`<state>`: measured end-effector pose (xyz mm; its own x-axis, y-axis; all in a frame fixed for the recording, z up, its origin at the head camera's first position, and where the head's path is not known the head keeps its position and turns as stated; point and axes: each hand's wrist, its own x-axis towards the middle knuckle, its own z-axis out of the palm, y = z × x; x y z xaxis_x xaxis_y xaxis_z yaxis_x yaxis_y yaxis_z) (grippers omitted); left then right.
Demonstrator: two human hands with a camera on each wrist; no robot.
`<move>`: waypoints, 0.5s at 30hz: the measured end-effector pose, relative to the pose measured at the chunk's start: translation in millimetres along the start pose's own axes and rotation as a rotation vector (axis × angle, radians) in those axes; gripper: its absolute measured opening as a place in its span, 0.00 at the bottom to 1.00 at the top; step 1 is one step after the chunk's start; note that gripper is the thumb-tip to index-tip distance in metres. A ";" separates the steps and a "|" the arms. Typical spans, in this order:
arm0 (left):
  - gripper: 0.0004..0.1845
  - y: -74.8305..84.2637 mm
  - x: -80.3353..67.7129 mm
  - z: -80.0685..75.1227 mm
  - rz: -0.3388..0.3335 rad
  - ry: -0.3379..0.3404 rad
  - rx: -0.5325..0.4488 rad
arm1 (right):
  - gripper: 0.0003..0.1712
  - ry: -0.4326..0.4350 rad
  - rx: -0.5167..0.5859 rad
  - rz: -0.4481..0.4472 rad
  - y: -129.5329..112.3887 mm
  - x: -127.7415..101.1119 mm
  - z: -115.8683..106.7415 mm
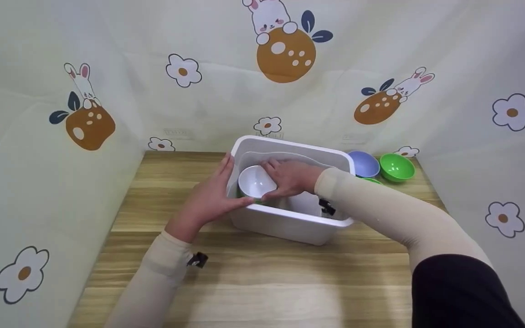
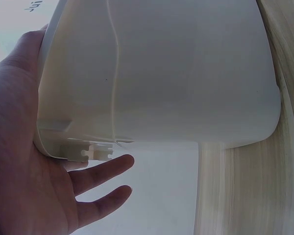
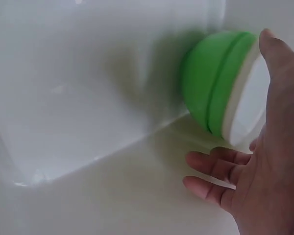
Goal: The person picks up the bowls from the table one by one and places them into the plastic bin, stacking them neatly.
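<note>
A white plastic bin [image 1: 276,228] stands on the table, slightly turned. My left hand [image 1: 210,196] holds its near left corner, thumb along the front rim; in the left wrist view two fingers [image 2: 105,175] extend straight past the wall. Inside the bin, my right hand [image 1: 292,176] spans a white bowl [image 1: 255,181] at the left end, thumb and fingers at opposite sides of its rim. Green shows around that bowl's outside [image 3: 206,81] in the right wrist view, apparently from a green bowl nested under it. Some right fingers [image 3: 206,188] lie loosely beside the rim.
Right of the bin stand a blue bowl [image 1: 363,164] and a green bowl [image 1: 397,167]. Another green bowl [image 1: 372,181] shows only its edge behind the right sleeve. Patterned curtains [image 1: 217,105] enclose the back and sides of the wooden table [image 1: 262,282].
</note>
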<state>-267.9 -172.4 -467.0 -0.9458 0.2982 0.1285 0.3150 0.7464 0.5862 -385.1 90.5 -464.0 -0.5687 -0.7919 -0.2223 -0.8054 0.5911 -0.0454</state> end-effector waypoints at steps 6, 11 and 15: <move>0.73 1.1 2.0 -0.3 -0.019 -0.012 -0.008 | 0.56 0.021 0.025 -0.003 5.7 -10.4 -19.6; 0.74 0.4 0.9 -0.8 -0.025 -0.020 -0.009 | 0.49 -0.016 0.046 -0.001 9.9 -25.6 -42.0; 0.75 0.5 0.2 -0.7 -0.037 -0.022 -0.017 | 0.48 -0.036 0.109 0.028 10.8 -40.3 -61.0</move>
<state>-268.0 -172.4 -466.1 -0.9547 0.2840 0.0888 0.2784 0.7470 0.6037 -381.1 119.4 -396.2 -0.5825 -0.7704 -0.2593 -0.7655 0.6272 -0.1437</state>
